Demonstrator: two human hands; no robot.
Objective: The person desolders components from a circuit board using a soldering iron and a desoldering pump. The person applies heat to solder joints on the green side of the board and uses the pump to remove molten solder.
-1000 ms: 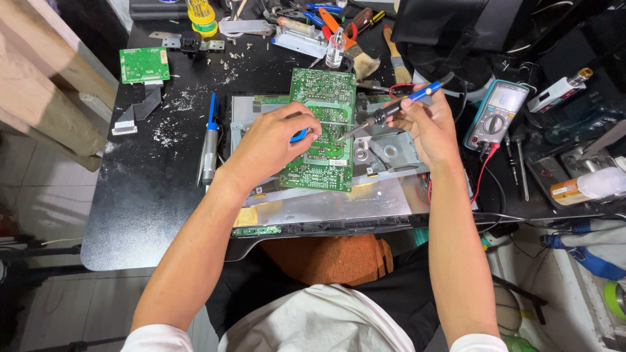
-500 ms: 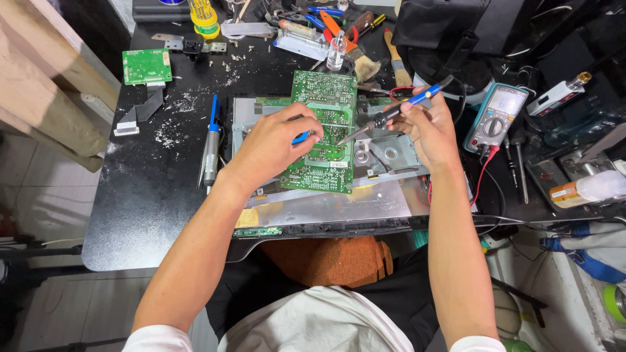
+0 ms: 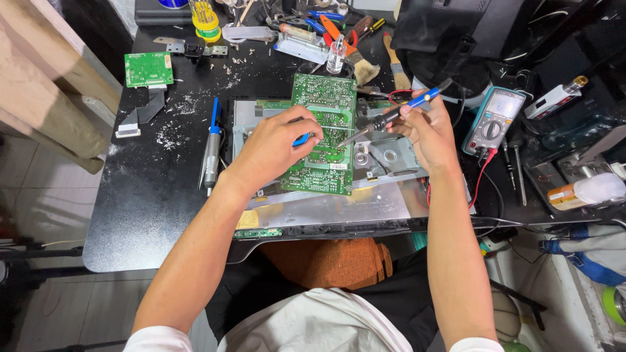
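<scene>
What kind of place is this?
Likely an electronics repair bench: the right hand holds a soldering iron to a green circuit board, with a multimeter and scattered hand tools nearby.

I see two bare forearms, with no watch, ring or glove on the left hand (image 3: 277, 146) or the right hand (image 3: 424, 130). Short white sleeves end just above the elbows, and a white shirt covers my chest. Dark trousers cover my lap, just below the counter's near edge.
</scene>
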